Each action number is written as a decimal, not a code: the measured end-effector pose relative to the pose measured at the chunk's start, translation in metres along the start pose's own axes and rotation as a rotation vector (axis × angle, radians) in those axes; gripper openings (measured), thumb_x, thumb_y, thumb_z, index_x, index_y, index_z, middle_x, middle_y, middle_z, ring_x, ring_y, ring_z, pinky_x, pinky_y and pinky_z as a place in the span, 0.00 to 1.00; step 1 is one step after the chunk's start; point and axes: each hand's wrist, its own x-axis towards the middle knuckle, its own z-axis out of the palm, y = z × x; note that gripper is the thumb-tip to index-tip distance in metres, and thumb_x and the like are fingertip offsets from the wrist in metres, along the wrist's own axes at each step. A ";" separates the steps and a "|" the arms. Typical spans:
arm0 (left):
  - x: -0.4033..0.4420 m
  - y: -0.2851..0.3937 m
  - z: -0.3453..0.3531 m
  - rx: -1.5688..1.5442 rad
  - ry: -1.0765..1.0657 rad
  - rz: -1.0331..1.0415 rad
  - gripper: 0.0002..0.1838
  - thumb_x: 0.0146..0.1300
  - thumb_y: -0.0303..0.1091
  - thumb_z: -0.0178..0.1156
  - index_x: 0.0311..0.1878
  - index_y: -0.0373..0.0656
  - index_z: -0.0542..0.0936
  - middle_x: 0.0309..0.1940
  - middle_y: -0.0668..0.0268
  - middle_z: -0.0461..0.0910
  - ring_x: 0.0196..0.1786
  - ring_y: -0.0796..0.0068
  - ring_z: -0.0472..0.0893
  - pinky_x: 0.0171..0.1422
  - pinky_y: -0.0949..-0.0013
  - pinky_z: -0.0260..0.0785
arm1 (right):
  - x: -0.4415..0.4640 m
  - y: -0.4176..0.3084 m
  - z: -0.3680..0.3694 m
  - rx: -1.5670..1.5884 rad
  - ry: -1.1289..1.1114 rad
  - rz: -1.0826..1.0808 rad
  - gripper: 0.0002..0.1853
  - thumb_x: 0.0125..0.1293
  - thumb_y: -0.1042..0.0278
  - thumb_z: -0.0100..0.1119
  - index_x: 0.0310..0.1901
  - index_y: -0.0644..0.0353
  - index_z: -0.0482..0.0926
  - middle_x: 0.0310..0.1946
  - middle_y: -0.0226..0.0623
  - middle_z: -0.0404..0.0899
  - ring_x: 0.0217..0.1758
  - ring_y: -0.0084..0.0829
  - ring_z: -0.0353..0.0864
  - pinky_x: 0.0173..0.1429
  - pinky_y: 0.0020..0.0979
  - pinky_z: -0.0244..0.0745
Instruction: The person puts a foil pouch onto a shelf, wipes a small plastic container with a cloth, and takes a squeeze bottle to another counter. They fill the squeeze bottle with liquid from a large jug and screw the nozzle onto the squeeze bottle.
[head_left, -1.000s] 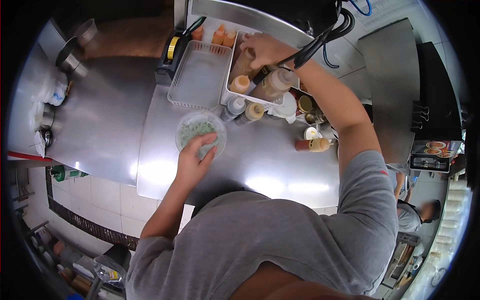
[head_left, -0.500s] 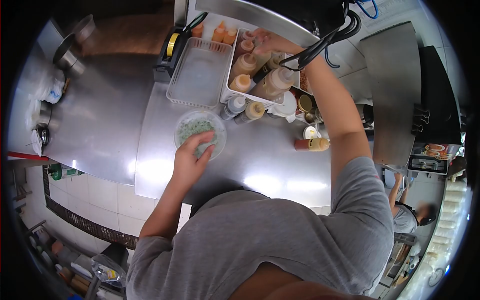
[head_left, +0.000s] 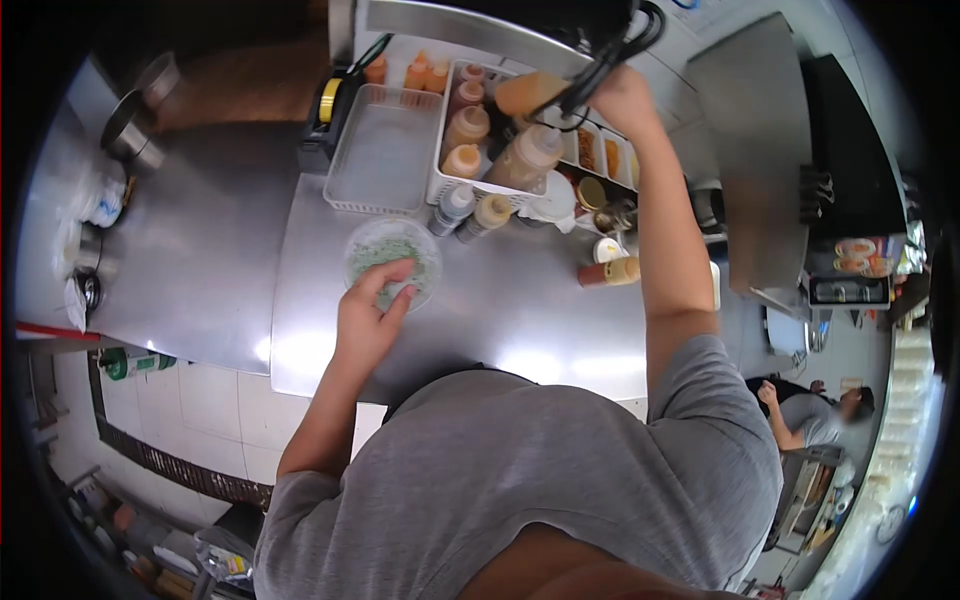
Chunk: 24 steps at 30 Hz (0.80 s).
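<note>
My left hand is at the near rim of a clear round bowl, its thumb and fingers apart over the opening. Chopped green bits lie in the bowl. At the back, my right hand is closed, seemingly round the top of a squeeze bottle of pale orange sauce. That bottle lies tilted above a white basket; black cables hide where hand and bottle meet. Several other sauce bottles stand in the basket.
An empty-looking white tray sits beside a tape dispenser. Two bottles stand before the basket, and a sauce bottle lies on its side at right. A metal shelf edge overhangs. A co-worker stands far right.
My right hand has moved right, and the pale orange bottle has come up tilted from the basket. My left hand stays at the bowl. The whole view has shifted slightly.
</note>
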 end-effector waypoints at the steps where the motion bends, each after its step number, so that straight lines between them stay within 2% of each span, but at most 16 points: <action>1: 0.001 0.000 0.001 -0.009 -0.002 0.015 0.17 0.59 0.25 0.63 0.53 0.40 0.79 0.45 0.56 0.83 0.49 0.65 0.83 0.55 0.67 0.72 | -0.026 -0.024 -0.029 0.043 0.110 0.098 0.32 0.44 0.56 0.74 0.51 0.61 0.79 0.39 0.50 0.84 0.43 0.43 0.84 0.49 0.37 0.76; 2: 0.002 0.002 0.003 -0.018 -0.009 0.030 0.17 0.59 0.25 0.63 0.53 0.40 0.79 0.45 0.56 0.82 0.49 0.65 0.83 0.55 0.67 0.72 | -0.056 -0.049 -0.055 0.085 0.222 0.199 0.33 0.43 0.56 0.74 0.53 0.62 0.78 0.40 0.50 0.84 0.44 0.43 0.84 0.50 0.37 0.76; 5: 0.004 0.012 0.017 -0.025 -0.087 0.105 0.17 0.59 0.26 0.63 0.54 0.41 0.79 0.46 0.56 0.82 0.50 0.65 0.82 0.55 0.67 0.72 | -0.120 -0.066 -0.094 -0.040 0.391 0.235 0.30 0.45 0.61 0.75 0.53 0.58 0.80 0.42 0.43 0.83 0.43 0.35 0.84 0.49 0.33 0.78; 8: 0.001 0.024 0.035 -0.040 -0.229 0.143 0.18 0.60 0.27 0.63 0.54 0.42 0.78 0.47 0.56 0.82 0.49 0.65 0.82 0.55 0.67 0.72 | -0.178 -0.076 -0.107 0.062 0.316 0.230 0.30 0.44 0.63 0.75 0.52 0.59 0.79 0.40 0.42 0.83 0.44 0.31 0.83 0.51 0.32 0.77; 9: -0.003 0.029 0.041 -0.047 -0.279 0.152 0.18 0.60 0.27 0.63 0.54 0.42 0.78 0.47 0.57 0.82 0.49 0.65 0.82 0.55 0.66 0.72 | -0.195 -0.073 -0.101 0.088 0.257 0.175 0.31 0.43 0.55 0.75 0.50 0.61 0.80 0.41 0.47 0.83 0.45 0.43 0.83 0.53 0.35 0.76; 10: -0.009 0.035 0.046 -0.054 -0.330 0.153 0.18 0.60 0.27 0.62 0.54 0.42 0.78 0.47 0.57 0.82 0.49 0.65 0.82 0.55 0.66 0.72 | -0.214 -0.067 -0.089 0.162 0.185 0.142 0.33 0.42 0.53 0.75 0.50 0.61 0.78 0.41 0.46 0.82 0.45 0.41 0.82 0.52 0.33 0.75; 12: -0.019 0.045 0.052 -0.067 -0.417 0.162 0.18 0.60 0.29 0.62 0.54 0.41 0.78 0.46 0.57 0.82 0.48 0.65 0.82 0.55 0.65 0.72 | -0.246 -0.051 -0.072 0.385 0.088 0.306 0.35 0.50 0.59 0.73 0.58 0.60 0.69 0.45 0.46 0.80 0.47 0.38 0.81 0.52 0.33 0.75; 15: -0.037 0.048 0.055 -0.051 -0.465 0.133 0.17 0.61 0.29 0.62 0.54 0.41 0.79 0.45 0.57 0.82 0.48 0.64 0.82 0.54 0.65 0.72 | -0.279 -0.041 -0.047 1.006 0.387 0.173 0.38 0.56 0.70 0.69 0.65 0.58 0.56 0.51 0.48 0.76 0.50 0.37 0.79 0.53 0.34 0.76; 18: -0.057 0.049 0.051 0.007 -0.484 0.077 0.19 0.60 0.28 0.63 0.56 0.42 0.78 0.47 0.60 0.82 0.50 0.68 0.81 0.59 0.66 0.70 | -0.290 -0.055 -0.050 0.915 0.529 -0.006 0.40 0.58 0.81 0.65 0.67 0.58 0.51 0.54 0.50 0.72 0.51 0.35 0.78 0.53 0.33 0.77; 19: -0.064 0.051 0.049 0.005 -0.458 0.078 0.21 0.60 0.29 0.64 0.57 0.42 0.77 0.48 0.59 0.81 0.51 0.67 0.81 0.59 0.65 0.70 | -0.289 -0.059 -0.051 0.904 0.548 -0.063 0.37 0.56 0.82 0.67 0.65 0.59 0.56 0.55 0.49 0.72 0.51 0.33 0.79 0.51 0.30 0.77; 22: -0.089 0.069 0.047 0.012 -0.318 0.078 0.26 0.60 0.32 0.65 0.62 0.44 0.73 0.54 0.58 0.79 0.53 0.65 0.80 0.60 0.64 0.70 | -0.296 -0.062 -0.044 0.902 0.476 -0.153 0.32 0.59 0.79 0.66 0.63 0.60 0.61 0.55 0.46 0.73 0.53 0.32 0.78 0.54 0.30 0.76; 24: -0.111 0.080 0.047 0.005 -0.148 0.081 0.29 0.61 0.34 0.65 0.65 0.45 0.70 0.59 0.58 0.75 0.54 0.64 0.79 0.60 0.63 0.70 | -0.302 -0.066 -0.037 1.186 0.409 0.053 0.26 0.64 0.75 0.63 0.62 0.60 0.65 0.55 0.43 0.74 0.56 0.31 0.76 0.59 0.32 0.73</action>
